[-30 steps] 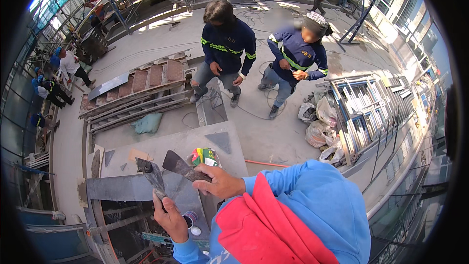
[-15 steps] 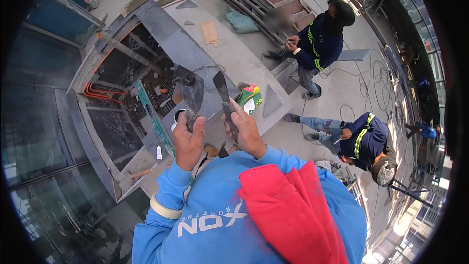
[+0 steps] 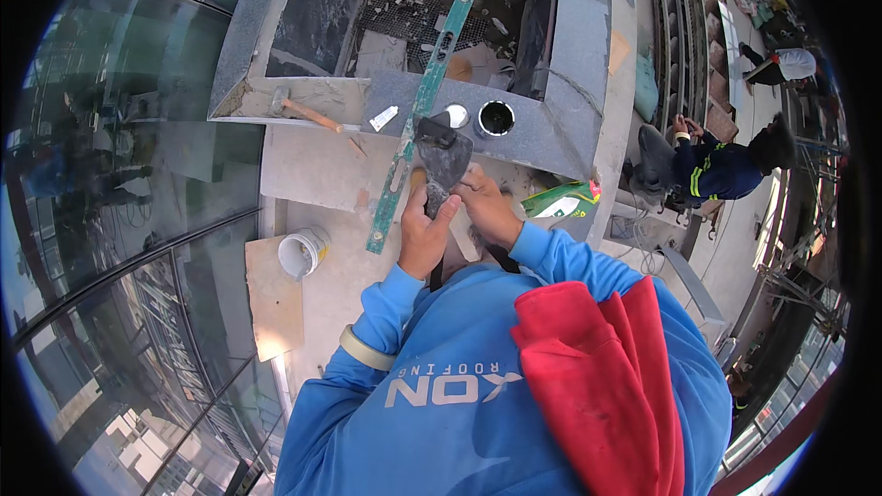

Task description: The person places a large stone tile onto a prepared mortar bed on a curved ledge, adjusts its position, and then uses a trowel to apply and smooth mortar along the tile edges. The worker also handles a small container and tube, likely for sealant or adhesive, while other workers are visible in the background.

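My left hand point(image 3: 425, 234) is closed round the handle of a broad putty knife point(image 3: 448, 165), thumb along the top. Its dark, smeared blade points away from me and carries a dark lump point(image 3: 435, 132). My right hand point(image 3: 489, 211) is closed beside that handle, fingertips close to it; anything in its grip is hidden. Just beyond the blade, on a grey stone ledge point(image 3: 570, 136), stand an open tin with black contents point(image 3: 497, 118) and a small white round container point(image 3: 457, 116). Left of them lies a white tube point(image 3: 383, 118). A long green spirit level point(image 3: 424, 96) leans across the ledge.
Past the ledge is a recessed pit with rubble point(image 3: 386, 41). A wooden-handled hammer point(image 3: 312, 115) lies at its left corner. A white bucket point(image 3: 303, 253) and a board point(image 3: 274, 298) are at left, a green bag point(image 3: 562, 202) at right. A co-worker point(image 3: 726, 165) is farther right.
My view has swung toward the ledge, and my hands have come together. The narrow putty knife seen earlier in my right hand no longer shows plainly. The broad one stays in my left.
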Demonstrator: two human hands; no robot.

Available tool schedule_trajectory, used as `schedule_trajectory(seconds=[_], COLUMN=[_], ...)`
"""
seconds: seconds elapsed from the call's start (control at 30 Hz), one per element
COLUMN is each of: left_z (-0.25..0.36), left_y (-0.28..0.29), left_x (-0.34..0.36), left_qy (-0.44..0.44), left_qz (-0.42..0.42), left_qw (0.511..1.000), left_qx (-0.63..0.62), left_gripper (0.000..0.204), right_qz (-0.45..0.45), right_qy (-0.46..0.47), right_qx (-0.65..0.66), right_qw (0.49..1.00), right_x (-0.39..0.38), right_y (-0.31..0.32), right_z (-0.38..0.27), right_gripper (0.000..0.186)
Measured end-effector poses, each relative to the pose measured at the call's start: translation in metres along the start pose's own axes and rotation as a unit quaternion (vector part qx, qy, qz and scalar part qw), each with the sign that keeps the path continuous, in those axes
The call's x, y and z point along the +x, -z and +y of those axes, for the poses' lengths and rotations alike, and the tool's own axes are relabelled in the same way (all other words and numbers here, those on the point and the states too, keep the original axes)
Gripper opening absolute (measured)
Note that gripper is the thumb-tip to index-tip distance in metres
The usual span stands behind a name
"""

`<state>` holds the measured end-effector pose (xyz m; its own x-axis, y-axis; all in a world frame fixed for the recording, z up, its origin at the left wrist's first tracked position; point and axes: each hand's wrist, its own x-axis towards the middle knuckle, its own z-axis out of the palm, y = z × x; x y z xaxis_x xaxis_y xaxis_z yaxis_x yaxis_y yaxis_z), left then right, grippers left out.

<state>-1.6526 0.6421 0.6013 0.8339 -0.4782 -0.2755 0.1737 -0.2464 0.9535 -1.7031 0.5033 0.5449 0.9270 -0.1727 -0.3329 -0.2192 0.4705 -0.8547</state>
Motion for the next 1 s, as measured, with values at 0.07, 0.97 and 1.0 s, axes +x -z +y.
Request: schedule_trajectory(seconds=[0.07, 0.97, 1.0], left_z=[-0.038, -0.106, -0.095], left_y=[0.036, 0.110, 0.098], left_x=[0.007, 0.137, 0.146], left_qy=[0.026, -0.008, -0.039], left_qz=[0.070, 0.055, 0.050], left_qw=[0.997, 0.979, 0.968], left_qx=[0.013, 0.197, 0.241], left_gripper=[0.036, 0.062, 0.067], right_qz=[-0.023, 0.201, 0.203], right_qy=[0.075, 0.089, 0.081], right_qx=[-0.298, -0.397, -0.362], right_qw=[0.951, 0.891, 0.906], right_x=[0.052, 0.155, 0.111], right_y=[-0.003, 0.053, 0.079], right_z=[0.026, 0.011, -0.008], right_gripper=[0.036, 0.052, 0.054])
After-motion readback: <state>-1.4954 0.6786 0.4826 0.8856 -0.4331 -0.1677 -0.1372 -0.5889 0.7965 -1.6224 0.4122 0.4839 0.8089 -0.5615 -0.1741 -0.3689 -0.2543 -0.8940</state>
